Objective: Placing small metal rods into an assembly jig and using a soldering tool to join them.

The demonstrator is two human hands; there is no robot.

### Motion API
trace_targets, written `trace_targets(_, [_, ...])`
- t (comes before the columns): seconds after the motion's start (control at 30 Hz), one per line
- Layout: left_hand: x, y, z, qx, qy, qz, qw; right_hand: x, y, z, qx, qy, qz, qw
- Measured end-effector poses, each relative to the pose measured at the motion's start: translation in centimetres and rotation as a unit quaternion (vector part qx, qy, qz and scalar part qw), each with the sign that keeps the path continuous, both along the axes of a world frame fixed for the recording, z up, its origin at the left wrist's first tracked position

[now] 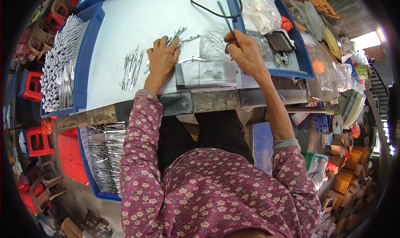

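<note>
My left hand (162, 59) rests on the white table top, fingers spread and bent down over a small heap of slim silver metal pieces (177, 35). Its fingertips touch or nearly touch them; whether any is gripped is hidden. In my right hand (246, 51) a thin dark rod-like tool (225, 14) is held, pointing up and away. Between the hands, near the table edge, lies a flat grey metal block (208, 74). Just beyond it sits a clear plastic bag (213, 42) of small parts. Left of my left hand, several slim silver pieces (132, 69) lie side by side.
A blue tray (95, 34) packed with slim metal pieces stands on the left. On the right, another blue tray (306, 57) holds plastic bags and a dark box. A black cable loop (204, 11) crosses the far side. Below the table's left end sits a filled blue crate (93, 184).
</note>
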State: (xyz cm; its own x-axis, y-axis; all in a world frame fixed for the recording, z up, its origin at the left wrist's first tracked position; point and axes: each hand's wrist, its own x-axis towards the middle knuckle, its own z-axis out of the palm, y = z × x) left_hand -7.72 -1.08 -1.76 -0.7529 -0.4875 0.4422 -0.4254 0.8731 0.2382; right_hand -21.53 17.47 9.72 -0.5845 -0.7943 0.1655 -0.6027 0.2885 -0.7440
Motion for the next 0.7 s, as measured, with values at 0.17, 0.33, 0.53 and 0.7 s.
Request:
trace_targets(0.17, [1.1,0.4,0.1,0.022,0.006,0.013,1.0,-0.5,-3.1,-1.9,0.154,0.23,-0.01,0.961])
trace_targets(0.33, [2.4,1.4,0.4,0.027,0.004,0.021,0.999,-1.3,-3.5,-4.2,0.192,0.292,0.008,0.937])
trace_targets(0.53, [3.5,3.0,1.1,0.068,0.009,0.033,0.997,-1.2,-4.2,-4.9,0.23,0.273,-0.01,0.934])
trace_targets(0.7, [5.1,2.2,2.1,0.202,0.02,-0.009,0.979,-2.2,-4.0,-4.7,0.153,0.215,0.003,0.965])
